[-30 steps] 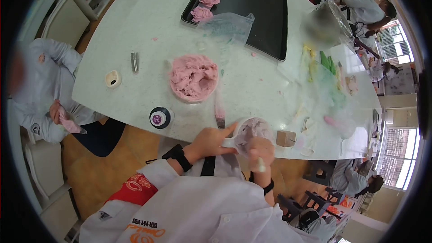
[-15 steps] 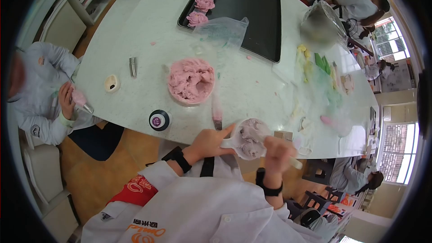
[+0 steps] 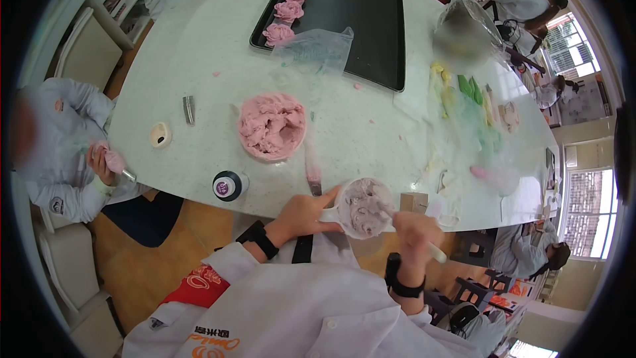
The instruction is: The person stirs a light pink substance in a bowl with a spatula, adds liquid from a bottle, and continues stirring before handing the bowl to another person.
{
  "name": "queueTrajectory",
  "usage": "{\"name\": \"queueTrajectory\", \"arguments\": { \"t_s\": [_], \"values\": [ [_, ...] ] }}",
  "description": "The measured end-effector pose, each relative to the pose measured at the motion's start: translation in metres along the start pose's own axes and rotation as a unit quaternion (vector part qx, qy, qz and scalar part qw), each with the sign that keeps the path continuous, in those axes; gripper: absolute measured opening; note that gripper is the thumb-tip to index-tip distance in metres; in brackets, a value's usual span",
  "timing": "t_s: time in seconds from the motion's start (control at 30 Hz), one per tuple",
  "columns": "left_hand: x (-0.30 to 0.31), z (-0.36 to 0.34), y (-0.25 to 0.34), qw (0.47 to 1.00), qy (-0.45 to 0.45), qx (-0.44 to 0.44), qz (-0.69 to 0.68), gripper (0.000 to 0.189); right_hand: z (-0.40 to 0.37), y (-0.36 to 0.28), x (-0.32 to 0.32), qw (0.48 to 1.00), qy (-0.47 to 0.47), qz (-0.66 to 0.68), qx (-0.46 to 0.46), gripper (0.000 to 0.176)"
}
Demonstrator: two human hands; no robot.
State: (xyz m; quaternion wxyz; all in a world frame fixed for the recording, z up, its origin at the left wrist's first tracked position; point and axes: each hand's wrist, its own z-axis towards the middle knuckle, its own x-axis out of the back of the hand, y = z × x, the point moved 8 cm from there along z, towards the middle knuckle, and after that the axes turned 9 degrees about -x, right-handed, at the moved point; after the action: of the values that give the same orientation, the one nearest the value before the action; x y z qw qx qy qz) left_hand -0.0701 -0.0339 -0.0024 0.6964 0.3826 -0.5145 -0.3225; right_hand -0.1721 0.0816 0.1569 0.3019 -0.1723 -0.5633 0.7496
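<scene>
My left hand [image 3: 303, 217] is closed round the handle of a white cup [image 3: 342, 219] at the table's front edge. Pale purple-grey cream [image 3: 366, 200] with stirred peaks fills it. A spatula is gripped in my right hand [image 3: 417, 231]; its pale handle end [image 3: 437, 253] pokes out below the fist, and its blade is hard to make out in the cream. Just beyond my left hand lies a piping bag [image 3: 313, 166] with pink residue and a metal tip. A bowl of pink cream [image 3: 270, 122] and a dark colouring bottle [image 3: 228, 185] stand to the left.
A black tray [image 3: 374, 33] holds pink piped flowers [image 3: 288, 10], with a clear bag [image 3: 315, 53] over its edge. A metal nozzle [image 3: 189, 110], white cap [image 3: 160, 135] and small box [image 3: 414, 202] lie about. At left, a co-worker's hand [image 3: 101, 164] holds a piping bag.
My right hand has shifted slightly right and down with the spatula, and the cup sits a little lower. The view has shifted slightly. The co-worker's piping bag is a bit lower.
</scene>
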Motion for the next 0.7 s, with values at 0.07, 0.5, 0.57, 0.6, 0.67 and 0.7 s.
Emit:
{"name": "queueTrajectory", "arguments": {
  "t_s": [0.07, 0.5, 0.57, 0.6, 0.67, 0.7],
  "values": [
    [0.0, 0.0, 0.0, 1.0, 0.01, -0.008, -0.002, 0.091, -0.013, 0.041, -0.008, 0.998, 0.019, -0.001, -0.054, 0.06],
    [-0.001, -0.001, -0.004, 0.999, 0.031, -0.009, -0.007, 0.092, -0.015, 0.035, 0.004, 0.993, -0.003, -0.111, -0.027, 0.043],
    [0.0, -0.001, -0.001, 1.0, 0.015, -0.001, 0.009, 0.092, -0.021, 0.048, -0.04, 0.983, -0.109, -0.138, 0.046, 0.037],
    [0.001, -0.001, -0.002, 1.0, 0.002, 0.008, 0.027, 0.091, -0.02, 0.047, -0.06, 0.975, -0.149, -0.164, 0.021, 0.034],
    [-0.001, -0.001, -0.003, 1.0, 0.011, 0.002, 0.027, 0.09, -0.019, 0.038, -0.078, 0.964, -0.181, -0.193, -0.005, 0.031],
    [-0.001, 0.0, -0.003, 0.999, 0.022, -0.004, 0.027, 0.09, -0.019, 0.037, -0.081, 0.967, -0.193, -0.166, -0.023, 0.031]
  ]
}}
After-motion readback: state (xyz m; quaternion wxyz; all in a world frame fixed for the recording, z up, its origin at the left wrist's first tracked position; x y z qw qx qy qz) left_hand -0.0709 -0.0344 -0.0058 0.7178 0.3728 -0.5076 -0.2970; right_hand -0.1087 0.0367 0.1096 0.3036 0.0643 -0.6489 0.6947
